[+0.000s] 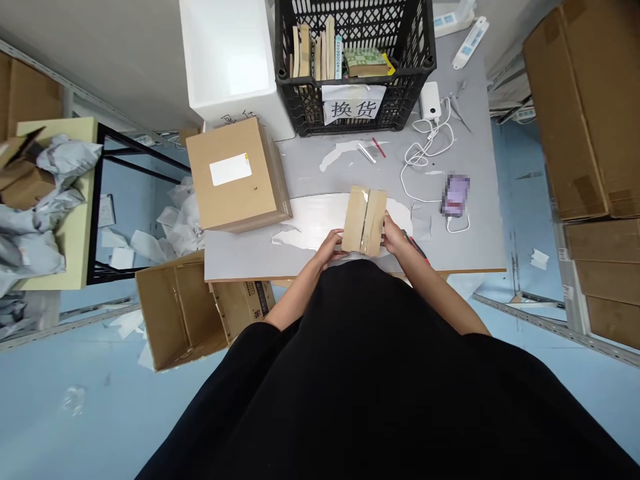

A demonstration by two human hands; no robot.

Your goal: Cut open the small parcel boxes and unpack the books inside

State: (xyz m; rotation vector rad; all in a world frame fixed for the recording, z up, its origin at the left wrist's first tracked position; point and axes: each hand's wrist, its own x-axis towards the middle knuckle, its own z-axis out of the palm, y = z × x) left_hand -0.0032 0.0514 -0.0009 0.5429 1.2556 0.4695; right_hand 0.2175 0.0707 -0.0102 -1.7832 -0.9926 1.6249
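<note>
A small cardboard box (365, 221) with a strip of clear tape down its middle stands on the grey table (300, 167). My left hand (330, 248) grips its left side and my right hand (393, 235) grips its right side. Its lower edge rests near the table's front edge, on a white sheet (313, 223). Just beyond my right hand lies a red-and-black tool (417, 248), partly hidden by my wrist.
A larger taped carton (235, 175) stands left of my hands. Behind it are a white foam box (227, 57) and a black crate of books (350, 67). A power bank (430, 100), white cable (425, 153), and blurred phone (455, 195) lie right. An open carton (177, 313) sits on the floor.
</note>
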